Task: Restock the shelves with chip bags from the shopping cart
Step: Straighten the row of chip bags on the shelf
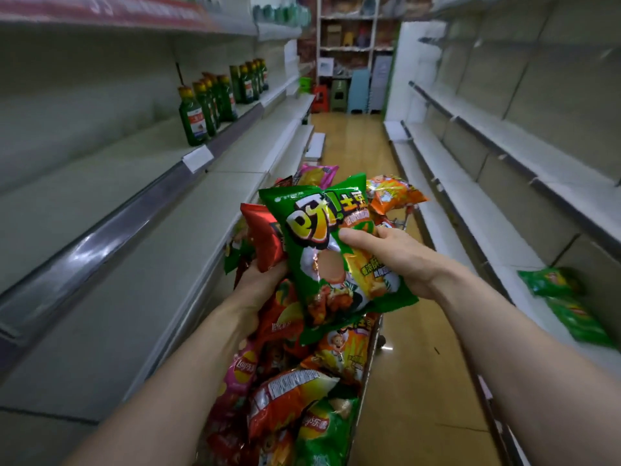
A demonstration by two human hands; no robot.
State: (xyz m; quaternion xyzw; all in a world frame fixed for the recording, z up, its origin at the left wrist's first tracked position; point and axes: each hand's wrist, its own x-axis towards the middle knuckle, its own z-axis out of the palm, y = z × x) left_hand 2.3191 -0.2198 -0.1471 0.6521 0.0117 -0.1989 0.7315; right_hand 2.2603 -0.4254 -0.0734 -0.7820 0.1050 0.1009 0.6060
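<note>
Restocking looked barely begun: two green packs [547,282] lay on the right-edge shelf [487,230], the cart [405,220] at bottom centre was heaped with bags, and above it the right hand [379,250] gripped a green bag [329,264], the left hand [260,280] a red bag [262,235]

shop aisle, long shelves [235,156]

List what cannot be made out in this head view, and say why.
Head view:
1. Cart: nearly all buried under chip bags.
2. Left hand fingers: behind the red bag and green bag.
3. Bottle labels: too small, blurred.
4. Far shelf goods: blurred.
</note>
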